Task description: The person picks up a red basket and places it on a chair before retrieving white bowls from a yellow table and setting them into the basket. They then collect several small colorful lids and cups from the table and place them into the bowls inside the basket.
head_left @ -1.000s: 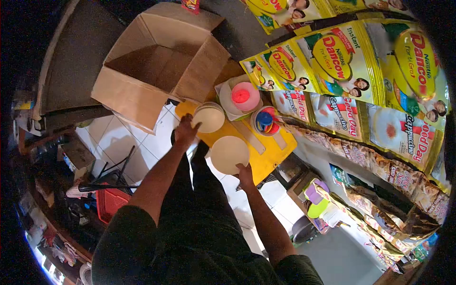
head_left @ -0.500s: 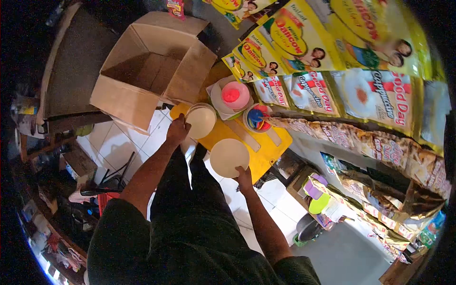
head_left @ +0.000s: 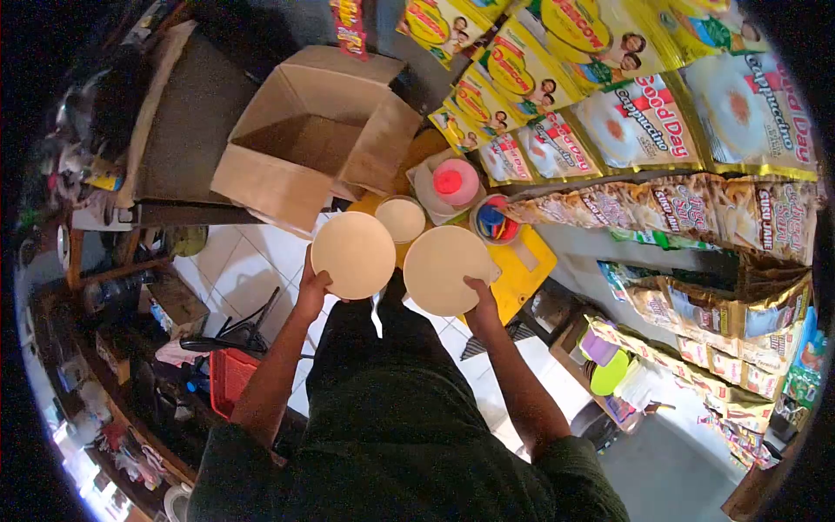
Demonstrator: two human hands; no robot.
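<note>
My left hand (head_left: 315,287) grips a round cream bowl (head_left: 353,254) by its lower left edge, thumb over the rim. A matching cream bowl (head_left: 445,270) is in my right hand (head_left: 480,303), pinched at its lower right edge. Both are held up side by side in front of my body, a narrow gap between them. Just beyond them, another cream bowl (head_left: 400,219) rests on a yellow table (head_left: 532,271). Beside it are a pink bowl (head_left: 457,183) on a pale square dish and a container (head_left: 496,219) with blue and red items.
An open cardboard box (head_left: 296,139) stands at the back left. Sachet strips (head_left: 609,130) hang along the right side. A red crate (head_left: 233,381) lies at the lower left, and purple and green plastic ware (head_left: 609,370) at the lower right. White floor tiles (head_left: 239,252) show below.
My left hand has lifted a cream bowl off the table and brought it toward me, beside the other one. The bowl in my right hand stays raised. The view has shifted slightly.
</note>
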